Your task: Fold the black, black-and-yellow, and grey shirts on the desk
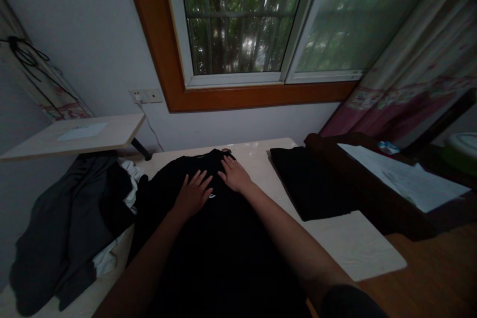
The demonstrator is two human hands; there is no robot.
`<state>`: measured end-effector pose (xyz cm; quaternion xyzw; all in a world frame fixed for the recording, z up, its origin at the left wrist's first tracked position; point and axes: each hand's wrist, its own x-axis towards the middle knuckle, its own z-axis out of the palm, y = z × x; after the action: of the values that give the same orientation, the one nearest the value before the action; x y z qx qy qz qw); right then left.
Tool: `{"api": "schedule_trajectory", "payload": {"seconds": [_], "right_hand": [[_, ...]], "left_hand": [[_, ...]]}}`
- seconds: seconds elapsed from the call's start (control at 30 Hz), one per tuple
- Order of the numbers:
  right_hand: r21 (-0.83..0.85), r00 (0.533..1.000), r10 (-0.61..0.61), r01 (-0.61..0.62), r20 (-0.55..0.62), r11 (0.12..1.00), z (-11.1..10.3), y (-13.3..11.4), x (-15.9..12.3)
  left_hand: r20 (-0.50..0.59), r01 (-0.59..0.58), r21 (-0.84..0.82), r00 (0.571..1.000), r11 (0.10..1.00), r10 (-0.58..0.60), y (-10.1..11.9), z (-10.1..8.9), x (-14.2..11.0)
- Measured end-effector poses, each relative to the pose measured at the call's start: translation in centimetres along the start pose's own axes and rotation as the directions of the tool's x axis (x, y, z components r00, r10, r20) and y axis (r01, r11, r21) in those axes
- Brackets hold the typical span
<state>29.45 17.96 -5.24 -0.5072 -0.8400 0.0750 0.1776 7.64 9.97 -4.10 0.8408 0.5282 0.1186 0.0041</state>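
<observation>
Black T-shirt: the T-shirt (231, 238) lies spread on the table (357, 253), directly beneath both hands, its collar (199, 157) toward the wall.
Long axis: it runs from the collar back toward the person; the lower end merges into darkness, so I cannot tell where the hem lies.
Left hand: the left hand (193, 194) rests palm down on the chest, fingers spread apart and clamped on nothing, just beside a small white print (211, 196).
Right hand: the right hand (235, 175) lies flat near the shoulder, fingers slightly apart, gripping no cloth; it sits farther from the person than the left and nearer the right shoulder edge.
Right side: a folded black garment (316, 184) lies on the table, apart from the T-shirt.
Left side: a heap of grey clothing (70, 218) lies beside it.
</observation>
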Motion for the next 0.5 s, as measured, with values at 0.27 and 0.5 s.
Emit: {"api": "schedule_trajectory", "payload": {"seconds": [0.27, 0.5], "right_hand": [[-0.075, 0.997, 0.040, -0.044, -0.061, 0.996, 0.0, 1.4, -0.1], [-0.104, 0.990, -0.120, 0.113, -0.071, 0.988, -0.9, 0.2, -1.8]], "left_hand": [[-0.046, 0.196, 0.087, 0.980, 0.977, -0.192, -4.1, 0.5, -0.2], [-0.046, 0.356, 0.232, 0.934, 0.905, -0.356, -7.9, 0.7, -0.7]]}}
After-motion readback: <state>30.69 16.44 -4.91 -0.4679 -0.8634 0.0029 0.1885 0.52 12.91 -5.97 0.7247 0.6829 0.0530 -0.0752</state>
